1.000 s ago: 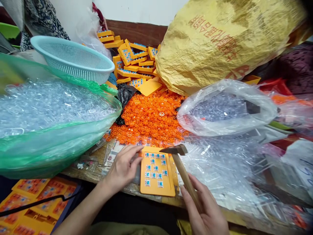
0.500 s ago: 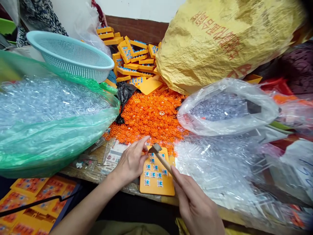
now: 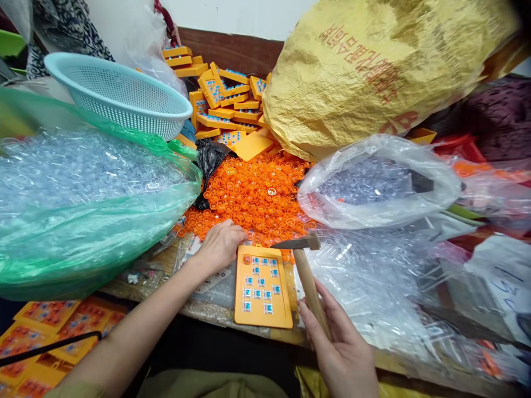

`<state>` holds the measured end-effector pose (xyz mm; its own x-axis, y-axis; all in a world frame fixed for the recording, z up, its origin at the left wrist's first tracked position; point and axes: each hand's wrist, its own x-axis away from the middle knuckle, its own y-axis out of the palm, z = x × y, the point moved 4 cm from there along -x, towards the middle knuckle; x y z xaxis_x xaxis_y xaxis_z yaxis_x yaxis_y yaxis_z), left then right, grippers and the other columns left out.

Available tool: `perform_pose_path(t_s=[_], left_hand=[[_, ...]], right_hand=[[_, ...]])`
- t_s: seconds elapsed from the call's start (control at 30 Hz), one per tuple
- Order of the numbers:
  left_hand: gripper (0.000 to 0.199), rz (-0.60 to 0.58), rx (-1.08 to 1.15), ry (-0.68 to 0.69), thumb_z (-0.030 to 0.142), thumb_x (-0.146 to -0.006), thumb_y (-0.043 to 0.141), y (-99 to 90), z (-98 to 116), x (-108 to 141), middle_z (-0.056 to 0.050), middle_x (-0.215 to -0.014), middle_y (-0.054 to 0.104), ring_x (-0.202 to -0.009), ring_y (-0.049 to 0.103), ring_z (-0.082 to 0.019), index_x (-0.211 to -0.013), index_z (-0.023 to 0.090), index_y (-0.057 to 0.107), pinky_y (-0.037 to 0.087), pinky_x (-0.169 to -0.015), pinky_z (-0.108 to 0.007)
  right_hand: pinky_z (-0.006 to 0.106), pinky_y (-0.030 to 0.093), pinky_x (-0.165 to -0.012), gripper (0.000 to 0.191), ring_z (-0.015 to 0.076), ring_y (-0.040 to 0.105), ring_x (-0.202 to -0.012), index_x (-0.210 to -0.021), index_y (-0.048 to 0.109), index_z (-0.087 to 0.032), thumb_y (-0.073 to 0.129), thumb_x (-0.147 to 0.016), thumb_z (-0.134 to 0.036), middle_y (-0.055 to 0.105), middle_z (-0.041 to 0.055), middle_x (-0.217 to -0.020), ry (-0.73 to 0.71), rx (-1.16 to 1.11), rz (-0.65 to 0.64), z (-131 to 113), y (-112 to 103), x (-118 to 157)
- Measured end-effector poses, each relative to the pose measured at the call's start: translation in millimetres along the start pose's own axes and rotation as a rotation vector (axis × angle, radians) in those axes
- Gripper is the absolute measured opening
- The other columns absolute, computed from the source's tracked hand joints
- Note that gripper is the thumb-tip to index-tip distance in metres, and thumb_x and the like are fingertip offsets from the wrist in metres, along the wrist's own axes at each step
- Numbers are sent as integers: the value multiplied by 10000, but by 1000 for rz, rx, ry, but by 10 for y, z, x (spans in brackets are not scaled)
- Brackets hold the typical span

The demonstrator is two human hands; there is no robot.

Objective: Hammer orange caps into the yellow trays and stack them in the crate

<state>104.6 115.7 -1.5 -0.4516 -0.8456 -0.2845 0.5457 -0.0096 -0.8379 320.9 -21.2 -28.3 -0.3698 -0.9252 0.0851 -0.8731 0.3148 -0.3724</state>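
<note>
My right hand is closed round the wooden handle of a small hammer. The hammer's metal head is raised at the right of a flat orange-yellow panel and overlaps its upper right edge. Rows of small blue-centred switches are set in the panel, and one orange cap sits at its top left corner. Just beyond that corner, my left hand rests at the near edge of a heap of orange round caps. Its fingers are bent together, with the tips mostly hidden.
A green bag of clear plastic pieces lies left, below a light blue basket. Orange panels are piled behind the heap. A yellow sack, an open clear bag and loose clear parts occupy the right.
My left hand has moved off the panel to the cap heap. The hammer has swung right and away from the panel's top left, where an orange cap now shows.
</note>
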Motion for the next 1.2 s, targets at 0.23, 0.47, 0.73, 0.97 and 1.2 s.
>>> perform_pose_path(t_s=[0.23, 0.47, 0.73, 0.97, 1.2], left_hand=[[303, 139, 112, 21, 137, -855, 521, -120, 353, 248, -92, -970, 670, -881, 593, -215, -1157, 128, 538, 505, -785, -383], [433, -2, 133, -96, 113, -819, 541, 95, 398, 225, -78, -926, 689, -857, 654, -228, -1242, 151, 454, 537, -778, -407], [493, -47, 317, -238, 152, -796, 611, 41, 260, 205, -70, -996, 709, -912, 673, -202, -1264, 158, 456, 540, -815, -354], [222, -288, -15, -275, 122, -818, 530, 78, 280, -269, -105, -897, 734, -897, 676, -259, -903, 175, 727, 518, -795, -388], [356, -473, -90, -174, -2, -683, 561, 69, 328, -383, -109, -916, 717, -873, 656, -241, -930, 181, 742, 488, -718, -308]], right_hand=[[338, 563, -872, 388, 240, 676, -1016, -1222, 624, -199, 606, -840, -264, 663, 71, -1203, -390, 240, 28, -215, -51, 60], [258, 546, -782, 527, 153, 686, -862, -1327, 514, -323, 546, -861, -78, 690, 22, -1057, -653, 326, -24, -436, -1, 111], [206, 552, -746, 425, 142, 697, -873, -1305, 545, -284, 520, -896, -171, 705, 23, -1052, -563, 380, -90, -310, -1, 65], [356, 526, -929, 368, 231, 680, -1008, -1158, 665, -200, 635, -816, -332, 693, 60, -1147, -293, 175, 151, -313, -118, 31], [352, 523, -933, 373, 231, 678, -1013, -1134, 682, -224, 661, -781, -341, 678, 48, -1174, -210, 65, 103, -180, -77, 56]])
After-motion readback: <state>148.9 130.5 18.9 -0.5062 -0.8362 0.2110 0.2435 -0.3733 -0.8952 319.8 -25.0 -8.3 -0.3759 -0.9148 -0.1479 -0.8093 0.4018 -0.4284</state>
